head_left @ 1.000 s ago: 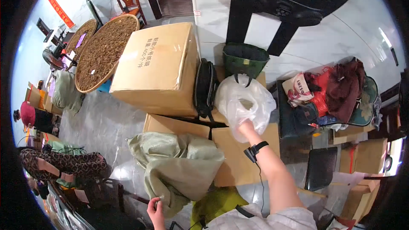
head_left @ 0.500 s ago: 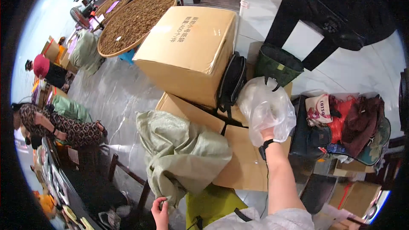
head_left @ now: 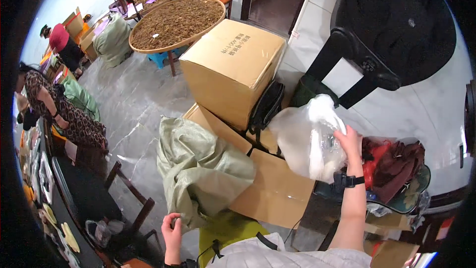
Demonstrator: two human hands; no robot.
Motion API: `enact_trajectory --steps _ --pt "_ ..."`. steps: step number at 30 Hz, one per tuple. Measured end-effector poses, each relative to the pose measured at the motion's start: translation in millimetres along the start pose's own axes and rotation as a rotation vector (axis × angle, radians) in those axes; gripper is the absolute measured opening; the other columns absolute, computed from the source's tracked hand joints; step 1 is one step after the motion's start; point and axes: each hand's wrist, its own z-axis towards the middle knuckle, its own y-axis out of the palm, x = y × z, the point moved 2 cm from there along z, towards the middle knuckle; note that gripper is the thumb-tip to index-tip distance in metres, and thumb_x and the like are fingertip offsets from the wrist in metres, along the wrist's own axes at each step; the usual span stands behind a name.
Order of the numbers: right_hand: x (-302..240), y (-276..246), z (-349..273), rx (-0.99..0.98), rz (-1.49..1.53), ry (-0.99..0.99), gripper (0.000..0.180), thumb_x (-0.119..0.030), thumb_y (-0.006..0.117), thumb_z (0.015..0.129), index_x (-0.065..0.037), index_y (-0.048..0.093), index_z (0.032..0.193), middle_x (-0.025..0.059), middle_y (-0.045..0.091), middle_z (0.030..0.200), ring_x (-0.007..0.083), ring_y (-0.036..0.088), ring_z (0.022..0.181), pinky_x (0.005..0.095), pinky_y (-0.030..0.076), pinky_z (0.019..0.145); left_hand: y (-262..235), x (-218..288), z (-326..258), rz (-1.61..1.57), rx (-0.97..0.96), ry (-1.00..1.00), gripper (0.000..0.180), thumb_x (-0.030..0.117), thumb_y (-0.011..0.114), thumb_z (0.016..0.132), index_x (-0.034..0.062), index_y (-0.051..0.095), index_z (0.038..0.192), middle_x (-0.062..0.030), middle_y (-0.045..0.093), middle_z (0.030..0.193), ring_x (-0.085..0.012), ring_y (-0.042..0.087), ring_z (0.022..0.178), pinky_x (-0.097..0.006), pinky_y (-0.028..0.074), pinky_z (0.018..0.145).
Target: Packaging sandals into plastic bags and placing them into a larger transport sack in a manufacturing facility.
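My right hand grips the right side of a clear plastic bag. A white, crumpled strip runs down by its fingers; whether it lies in the bag or in front of it, I cannot tell. At lower left, my left hand is closed at the near corner of a pale green woven sack, with a small dark bit between the fingers. The sack lies loosely crumpled, beside and partly over a flattened cardboard sheet.
A big closed carton stands ahead, with a black bag against its right side. Round trays of brown dried material are behind. Clothes lie at right, near a black chair. At far left is a person.
My right hand has come out of the plastic bag's mouth and moved up and right, and the white strip now shows there. My left hand stays at the sack's corner. The view has shifted.
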Motion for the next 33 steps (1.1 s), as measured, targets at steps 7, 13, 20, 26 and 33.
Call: enact_trajectory --steps 7,13,20,26,33 --pt "-27 -20 11 0.118 -0.653 -0.09 0.034 -0.026 0.065 0.07 -0.001 0.064 0.094 0.0228 0.066 0.093 0.0416 0.062 0.091 0.0465 0.05 0.078 -11 -36 -24 -0.25 0.083 -0.053 0.012 0.001 0.06 0.083 -0.0006 0.063 0.095 0.0024 0.053 0.083 -0.005 0.045 0.074 -0.02 0.036 0.064" --pt "-47 -3 6 -0.216 -0.607 -0.446 0.033 -0.028 0.067 0.07 -0.003 0.066 0.091 0.0225 0.067 0.094 0.0365 0.066 0.086 0.0448 0.052 0.074 -54 -56 -68 -0.258 0.204 -0.011 0.018 0.006 0.06 0.085 -0.0011 0.065 0.101 -0.0047 0.066 0.097 -0.0105 0.058 0.082 -0.023 0.046 0.074" --pt "-202 135 -119 -1.299 0.351 -0.261 0.059 -0.038 0.065 0.082 0.001 0.053 0.125 0.0149 0.063 0.109 0.025 0.062 0.1 0.0407 0.05 0.087 8 -34 -82 -0.396 0.12 0.116 0.018 0.015 0.058 0.083 0.0095 0.067 0.098 -0.0064 0.062 0.09 -0.0169 0.057 0.088 -0.031 0.046 0.079" --pt "-279 138 -198 -1.474 -0.055 -0.466 0.062 -0.036 0.066 0.083 -0.002 0.049 0.132 0.0161 0.059 0.119 0.0263 0.059 0.107 0.0411 0.048 0.091 11 -55 -145 -0.447 0.207 0.135 0.02 0.02 0.058 0.084 0.0081 0.065 0.099 -0.0082 0.062 0.096 -0.0228 0.059 0.093 -0.034 0.046 0.084" --pt "-257 55 -284 -1.401 -0.558 -0.449 0.067 -0.034 0.068 0.083 -0.005 0.044 0.139 0.0176 0.054 0.131 0.028 0.055 0.116 0.0416 0.044 0.096 7 -77 -195 -0.607 0.144 0.079 0.021 0.018 0.058 0.087 0.0058 0.064 0.103 -0.0079 0.064 0.1 -0.0202 0.059 0.099 -0.034 0.045 0.09"
